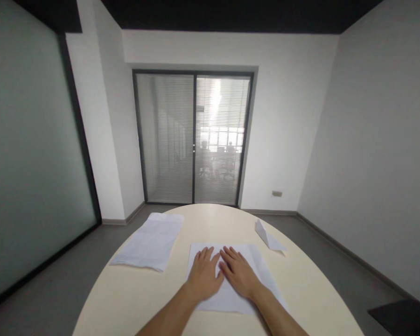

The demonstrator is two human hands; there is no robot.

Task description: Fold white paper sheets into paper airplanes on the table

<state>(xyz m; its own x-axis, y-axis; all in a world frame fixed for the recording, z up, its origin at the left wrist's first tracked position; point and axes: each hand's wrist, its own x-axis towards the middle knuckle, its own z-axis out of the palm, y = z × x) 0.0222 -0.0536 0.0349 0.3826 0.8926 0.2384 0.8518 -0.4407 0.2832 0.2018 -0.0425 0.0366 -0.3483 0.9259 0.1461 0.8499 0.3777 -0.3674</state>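
Note:
A white sheet of paper (pixel 227 301) lies on the round table in front of me. My left hand (pixel 206 274) rests flat on its left half, fingers stretched toward the far edge. Beside it my right hand (pixel 240 273) also lies flat on the sheet, fingers extended and pointing up and left. The fingertips of the two hands come close together near the middle of the paper. Parts of the sheet are covered by my hands and forearms. Neither hand grips anything.
On the left of the cream table (pixel 210 219) lies a stack of white paper (pixel 150 242). A folded piece of white paper (pixel 269 238) stands near the right edge. Beyond are a glass door with blinds (pixel 168 140) and a frosted glass panel (pixel 31 154).

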